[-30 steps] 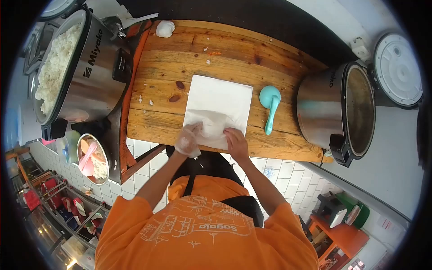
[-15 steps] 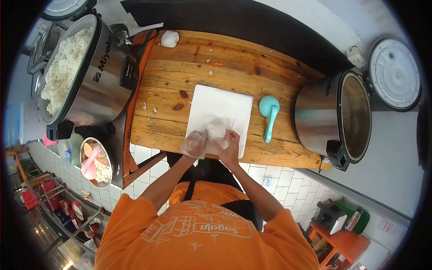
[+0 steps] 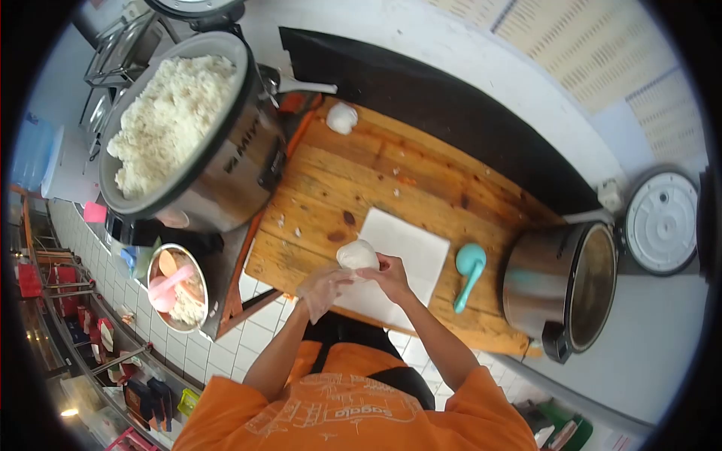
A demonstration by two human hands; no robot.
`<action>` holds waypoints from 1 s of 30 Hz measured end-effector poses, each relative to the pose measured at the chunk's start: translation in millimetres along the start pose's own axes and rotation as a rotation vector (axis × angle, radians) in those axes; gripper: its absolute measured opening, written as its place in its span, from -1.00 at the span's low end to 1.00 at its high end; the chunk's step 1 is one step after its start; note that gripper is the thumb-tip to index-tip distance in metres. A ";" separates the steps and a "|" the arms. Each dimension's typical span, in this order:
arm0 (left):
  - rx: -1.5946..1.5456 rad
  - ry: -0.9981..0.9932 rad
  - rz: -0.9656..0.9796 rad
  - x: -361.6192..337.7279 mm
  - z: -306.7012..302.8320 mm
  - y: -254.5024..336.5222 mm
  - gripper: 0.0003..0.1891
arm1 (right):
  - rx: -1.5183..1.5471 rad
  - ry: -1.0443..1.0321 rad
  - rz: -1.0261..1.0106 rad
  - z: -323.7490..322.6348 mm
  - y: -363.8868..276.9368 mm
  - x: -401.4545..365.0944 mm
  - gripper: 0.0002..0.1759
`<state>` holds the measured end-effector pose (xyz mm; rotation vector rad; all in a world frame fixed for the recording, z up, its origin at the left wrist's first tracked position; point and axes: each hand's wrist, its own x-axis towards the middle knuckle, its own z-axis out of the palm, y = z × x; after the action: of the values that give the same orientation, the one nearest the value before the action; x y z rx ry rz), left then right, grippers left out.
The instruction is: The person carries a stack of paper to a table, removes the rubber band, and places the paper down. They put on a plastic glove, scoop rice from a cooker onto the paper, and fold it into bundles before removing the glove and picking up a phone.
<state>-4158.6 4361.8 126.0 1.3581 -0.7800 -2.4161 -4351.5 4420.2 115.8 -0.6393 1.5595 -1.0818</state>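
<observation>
A round white bundle (image 3: 356,255), which looks like rice wrapped in thin plastic, is held up over the near edge of the table. My right hand (image 3: 391,278) is bare and grips the bundle's right side between thumb and fingers. On my left hand (image 3: 323,291) is a loose clear plastic glove; its fingers close against the bundle's lower left. Beneath my hands lies a stack of white paper sheets (image 3: 410,259). Right of the paper rests a turquoise scoop (image 3: 471,263) with its handle toward me.
A large open cooker full of rice (image 3: 177,113) stands on the left, above a metal bowl with pink and orange utensils (image 3: 201,316). Another open cooker (image 3: 545,282) is at the right. A second white bundle (image 3: 342,118) sits on the wooden table's (image 3: 316,180) far left corner.
My hands have raised the white bundle from the paper's near edge toward the upper left of it. The view has turned and shifted, bringing the left cooker closer.
</observation>
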 end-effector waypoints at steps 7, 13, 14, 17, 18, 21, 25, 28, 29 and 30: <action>0.601 -0.196 0.820 26.6 -103.8 5.3 -0.64 | -0.013 0.772 -0.259 10.9 -43.7 283.9 -0.24; 0.070 -0.015 0.275 2.4 -100.9 29.2 -0.52 | -0.491 1.008 0.061 49.1 -99.6 348.7 -0.03; 0.067 -0.022 0.255 1.5 -109.7 16.5 -0.52 | -0.548 0.994 0.077 46.5 -100.4 340.7 -0.05; 0.384 -0.196 0.604 3.7 -133.4 9.6 -0.34 | -0.599 1.050 -0.275 5.3 -73.1 273.9 -0.23; 0.252 -0.135 0.401 -18.9 -124.7 25.5 -0.23 | -0.698 1.003 -0.514 -25.6 -43.1 219.5 -0.32; -0.186 -0.126 0.313 -69.6 -125.9 24.8 0.03 | -0.254 1.053 -0.583 -157.1 107.8 17.8 -0.51; -0.387 0.110 0.385 -167.5 -91.9 34.0 0.04 | -1.383 1.357 0.225 -172.1 125.4 -69.3 -0.33; -0.283 0.207 0.476 -214.2 -69.1 61.8 0.02 | -0.786 0.951 -0.097 -187.4 110.4 -69.2 -0.32; -0.157 0.207 0.621 -226.1 -73.5 65.9 0.01 | -0.786 1.017 -0.210 -190.0 99.4 -56.0 -0.35; -0.159 0.226 0.746 -237.8 -73.7 82.5 0.04 | -0.779 1.088 -0.323 -186.2 83.6 -40.1 -0.38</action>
<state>-3973.2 4381.6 310.4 1.0085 -0.8235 -1.6737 -4506.3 4548.1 61.0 -0.8944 2.9779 -1.0946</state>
